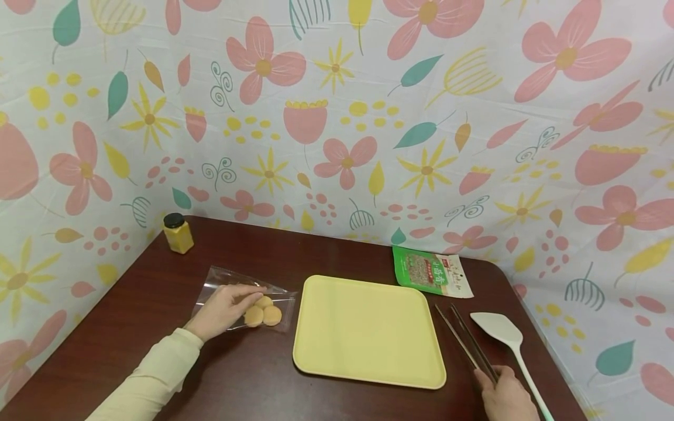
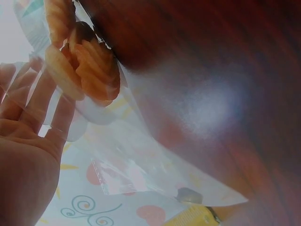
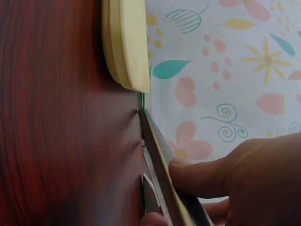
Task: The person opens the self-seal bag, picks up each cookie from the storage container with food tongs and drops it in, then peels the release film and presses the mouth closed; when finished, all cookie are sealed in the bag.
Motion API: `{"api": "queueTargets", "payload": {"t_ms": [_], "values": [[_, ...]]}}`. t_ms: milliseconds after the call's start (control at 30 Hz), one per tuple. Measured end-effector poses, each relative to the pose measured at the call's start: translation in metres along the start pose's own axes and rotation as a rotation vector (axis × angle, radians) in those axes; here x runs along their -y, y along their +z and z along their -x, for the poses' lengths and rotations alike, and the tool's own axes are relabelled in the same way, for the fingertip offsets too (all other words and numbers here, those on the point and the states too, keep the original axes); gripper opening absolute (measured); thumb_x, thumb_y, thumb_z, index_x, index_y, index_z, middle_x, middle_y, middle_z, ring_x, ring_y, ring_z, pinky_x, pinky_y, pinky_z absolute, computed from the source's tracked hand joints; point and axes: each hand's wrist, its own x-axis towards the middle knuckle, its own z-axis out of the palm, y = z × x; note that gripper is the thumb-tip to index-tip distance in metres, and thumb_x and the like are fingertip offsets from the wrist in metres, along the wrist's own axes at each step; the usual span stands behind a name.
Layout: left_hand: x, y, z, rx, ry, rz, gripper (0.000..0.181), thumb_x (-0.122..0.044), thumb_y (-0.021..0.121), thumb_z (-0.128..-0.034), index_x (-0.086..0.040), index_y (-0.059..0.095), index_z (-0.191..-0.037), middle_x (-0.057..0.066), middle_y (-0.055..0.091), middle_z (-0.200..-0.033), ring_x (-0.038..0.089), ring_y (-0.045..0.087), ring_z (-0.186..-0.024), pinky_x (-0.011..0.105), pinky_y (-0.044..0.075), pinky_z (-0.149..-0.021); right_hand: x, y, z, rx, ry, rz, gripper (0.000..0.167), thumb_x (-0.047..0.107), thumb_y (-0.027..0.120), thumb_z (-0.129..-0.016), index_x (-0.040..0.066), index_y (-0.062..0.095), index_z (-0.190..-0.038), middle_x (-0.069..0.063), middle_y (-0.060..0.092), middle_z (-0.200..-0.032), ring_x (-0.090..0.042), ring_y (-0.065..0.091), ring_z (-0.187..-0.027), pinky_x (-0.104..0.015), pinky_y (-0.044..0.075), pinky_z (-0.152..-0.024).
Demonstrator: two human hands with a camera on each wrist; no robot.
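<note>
My left hand [image 1: 226,305] is at a clear plastic bag [image 1: 286,307] on the table, its fingers fairly straight beside several round golden cookies [image 1: 271,316]. The left wrist view shows the cookies [image 2: 99,70] with piped ridges, and the clear film [image 2: 127,155] passes in front of the fingers [image 2: 40,101]. Whether the fingertips touch a cookie is hard to see. On the right, my right hand [image 1: 508,396] grips long metal tongs [image 1: 463,336], thumb along one arm. The tongs [image 3: 162,160] point forward, tips apart, near the yellow tray [image 1: 368,330].
A white spatula [image 1: 500,328] lies right of the tongs. Behind the tray's right corner lies a green and white seasoning packet [image 1: 432,272]. A yellow jar with a black lid [image 1: 179,234] stands at the back left. Flower-patterned cloth [image 1: 347,117] hangs along the table's far edge.
</note>
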Motion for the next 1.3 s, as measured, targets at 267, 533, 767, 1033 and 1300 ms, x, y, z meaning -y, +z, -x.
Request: {"api": "queueTargets", "payload": {"t_ms": [267,533,767,1033,1300], "values": [[0.0,0.0,-0.001,-0.005,0.003,-0.008,0.028,-0.029,0.061,-0.0979,-0.013,0.072,-0.118,-0.002,0.069,-0.117,0.019,0.063,-0.109,0.035,0.052,-0.085,0.003,0.0,0.002,0.014,0.008,0.048,0.066,0.045,0.058,-0.095,-0.017,0.044,-0.114,-0.031,0.054,-0.089,-0.048,0.058,-0.084,-0.058,0.045,-0.07],[-0.002,0.0,0.0,-0.003,-0.009,-0.005,0.028,-0.031,0.06,-0.0979,-0.014,0.072,-0.117,-0.003,0.069,-0.115,0.019,0.063,-0.109,0.037,0.052,-0.086,0.003,-0.003,0.002,0.087,-0.016,0.126,0.07,0.049,0.061,-0.093,-0.017,0.049,-0.111,-0.031,0.052,-0.092,-0.048,0.058,-0.084,-0.057,0.045,-0.072],[-0.001,-0.001,-0.001,-0.007,0.001,-0.004,0.027,-0.029,0.06,-0.0982,-0.014,0.073,-0.116,-0.003,0.07,-0.114,0.017,0.064,-0.106,0.035,0.052,-0.084,-0.004,0.003,-0.003,0.106,-0.043,0.134,0.074,0.053,0.063,-0.09,-0.017,0.051,-0.11,-0.031,0.055,-0.092,-0.05,0.057,-0.086,-0.058,0.045,-0.073],[0.002,-0.001,-0.001,-0.021,0.004,-0.003,0.028,-0.028,0.06,-0.0985,-0.011,0.072,-0.117,-0.003,0.069,-0.115,0.017,0.064,-0.107,0.034,0.052,-0.084,-0.004,0.006,-0.004,0.112,-0.037,0.163,0.073,0.052,0.065,-0.09,-0.018,0.052,-0.109,-0.031,0.055,-0.092,-0.049,0.058,-0.084,-0.057,0.046,-0.073],[0.002,-0.001,-0.001,-0.015,-0.031,0.026,0.027,-0.028,0.056,-0.1007,-0.012,0.071,-0.116,0.001,0.071,-0.093,0.007,0.056,-0.067,0.025,0.047,-0.064,0.007,0.011,0.003,-0.057,0.068,0.064,0.075,0.056,0.063,-0.089,-0.012,0.049,-0.115,-0.039,0.038,-0.106,-0.054,0.045,-0.101,-0.062,0.042,-0.072]]}}
